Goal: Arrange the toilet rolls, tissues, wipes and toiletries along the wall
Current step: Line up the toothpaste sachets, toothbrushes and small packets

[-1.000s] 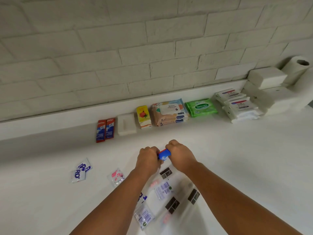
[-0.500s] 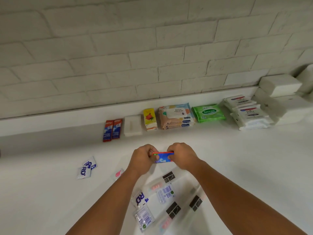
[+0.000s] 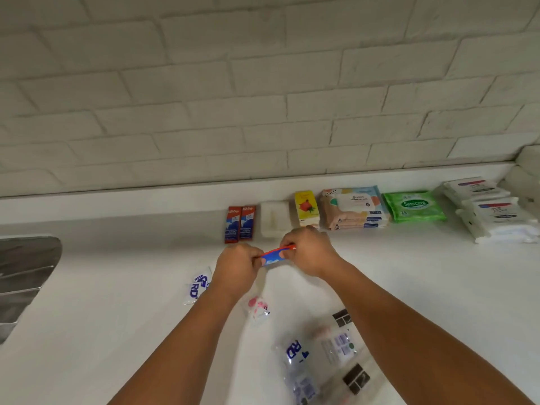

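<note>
Both hands hold a small red and blue toothpaste tube [image 3: 274, 256] above the white counter. My left hand [image 3: 236, 268] grips its left end and my right hand [image 3: 308, 249] grips its right end. Along the wall stand two red toothpaste boxes [image 3: 239, 224], a white soap bar [image 3: 274, 218], a yellow box [image 3: 306, 209], a peach wipes pack [image 3: 355, 208], a green Sanicare pack [image 3: 413, 206] and white wipes packs [image 3: 493, 213].
Small sachets [image 3: 198, 287] and a pink sachet [image 3: 258, 309] lie below my left hand. Clear plastic bags [image 3: 324, 355] lie between my forearms. A metal sink [image 3: 20, 279] sits at the left edge. White tissue packs [image 3: 529, 176] show at the far right.
The view has swung left, so the toilet rolls left the frame and the sink appeared. My hands moved forward toward the toothpaste boxes, turning the tube from end-on to lengthwise.
</note>
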Tool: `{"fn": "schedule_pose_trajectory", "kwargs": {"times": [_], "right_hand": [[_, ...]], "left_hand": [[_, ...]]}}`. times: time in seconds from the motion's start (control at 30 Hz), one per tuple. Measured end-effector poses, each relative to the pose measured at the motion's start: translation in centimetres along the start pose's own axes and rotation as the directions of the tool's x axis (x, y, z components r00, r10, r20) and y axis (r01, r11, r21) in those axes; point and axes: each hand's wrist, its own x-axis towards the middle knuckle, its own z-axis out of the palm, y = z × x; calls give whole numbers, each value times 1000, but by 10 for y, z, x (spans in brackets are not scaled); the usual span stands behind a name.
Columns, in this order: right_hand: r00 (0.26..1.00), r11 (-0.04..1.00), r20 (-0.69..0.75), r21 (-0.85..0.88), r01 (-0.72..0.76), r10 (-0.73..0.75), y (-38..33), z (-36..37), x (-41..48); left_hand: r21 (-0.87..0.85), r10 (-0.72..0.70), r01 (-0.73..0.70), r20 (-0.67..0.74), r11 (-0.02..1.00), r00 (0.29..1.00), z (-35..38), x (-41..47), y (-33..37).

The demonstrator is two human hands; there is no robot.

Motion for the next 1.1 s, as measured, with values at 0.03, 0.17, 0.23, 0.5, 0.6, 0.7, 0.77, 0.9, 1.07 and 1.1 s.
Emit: {"fn": "schedule_pose_trajectory", "kwargs": {"times": [0.03, 0.17, 0.23, 0.5, 0.6, 0.7, 0.77, 0.9, 1.07, 1.1], "right_hand": [[1000, 1000, -27, 21, 4, -4, -10, 0, 8], [941, 884, -253, 459, -87, 225, -34, 9, 29], [889, 745, -238, 649, -154, 391, -47, 18, 37], [875, 374, 125, 869, -324, 468, -87, 58, 50], [825, 333, 117, 876, -348, 553, -92, 69, 61], [776, 344, 117, 848, -403, 620, -96, 83, 71], [746, 381, 94, 813, -440, 659, -98, 90, 77], [718, 463, 36, 742, -485, 695, -102, 97, 83], [689, 462, 19, 728, -506, 724, -104, 100, 82], [678, 458, 16, 726, -513, 734, -104, 101, 83]], "left_hand": [[6, 3, -3, -5, 1000, 1000, -5, 3, -9], [-185, -91, 82, -43, 979, 995, -19, 13, -34], [-236, -128, 115, -42, 965, 991, -27, 23, -44], [-596, -290, 298, 113, 745, 950, -23, 65, -71], [-611, -269, 306, 154, 731, 951, -16, 73, -80], [-568, -264, 296, 141, 768, 954, -10, 81, -87], [-518, -278, 299, 120, 802, 953, -7, 86, -88], [-462, -325, 334, 101, 822, 940, 0, 95, -90], [-350, -241, 237, 33, 906, 970, 4, 98, -89], [-327, -216, 212, 25, 921, 976, 5, 100, -89]]}}
